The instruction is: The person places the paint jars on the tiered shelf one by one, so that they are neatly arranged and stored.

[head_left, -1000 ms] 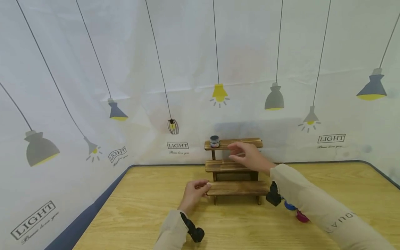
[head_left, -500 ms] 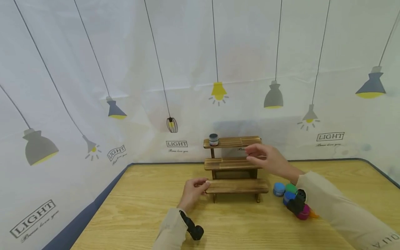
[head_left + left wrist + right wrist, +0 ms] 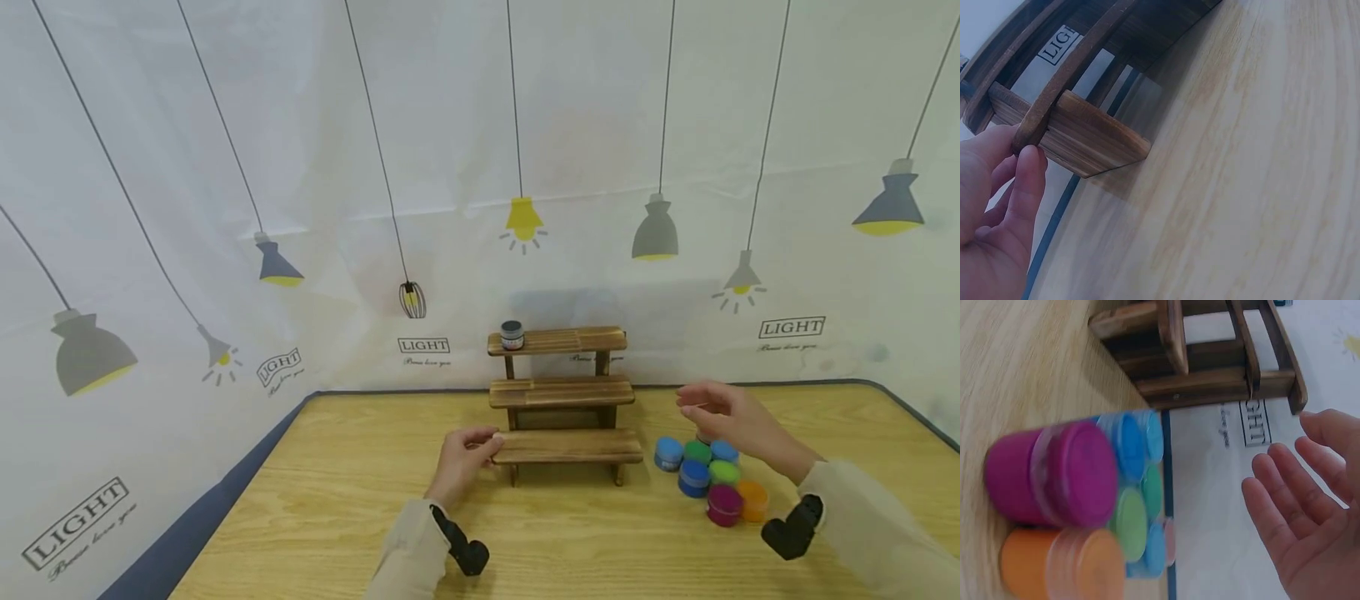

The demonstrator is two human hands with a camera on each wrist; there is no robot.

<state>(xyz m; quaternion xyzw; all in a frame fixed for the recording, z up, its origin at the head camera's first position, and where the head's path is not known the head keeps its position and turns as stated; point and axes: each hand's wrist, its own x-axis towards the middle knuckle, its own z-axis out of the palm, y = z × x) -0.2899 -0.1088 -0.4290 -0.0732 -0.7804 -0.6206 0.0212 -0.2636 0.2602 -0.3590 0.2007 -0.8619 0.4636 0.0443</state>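
Observation:
A three-tier wooden shelf stand (image 3: 566, 447) stands on the table near the back wall. My left hand (image 3: 461, 463) pinches the left end of its lowest board between thumb and fingers, which the left wrist view shows close up on the board's end (image 3: 1038, 119). One small jar with a dark lid (image 3: 512, 335) sits at the left of the top tier. My right hand (image 3: 738, 421) hangs over the back of a cluster of paint jars, fingers relaxed and holding nothing. Among them are a magenta jar (image 3: 724, 506), an orange jar (image 3: 753, 500) and a dark blue jar (image 3: 693, 478).
The cluster stands right of the shelf stand, with a light blue jar (image 3: 668, 454), a green jar (image 3: 697, 452) and a lime jar (image 3: 724, 473) in it. A pale pinkish jar (image 3: 1170, 542) shows at its far side. Behind the table (image 3: 337, 500) hangs a lamp-printed cloth (image 3: 585, 125).
My right hand has moved right and down, from in front of the upper tiers to above the jar cluster, uncovering the shelf and jars. The left hand has kept its grip on the lowest board.

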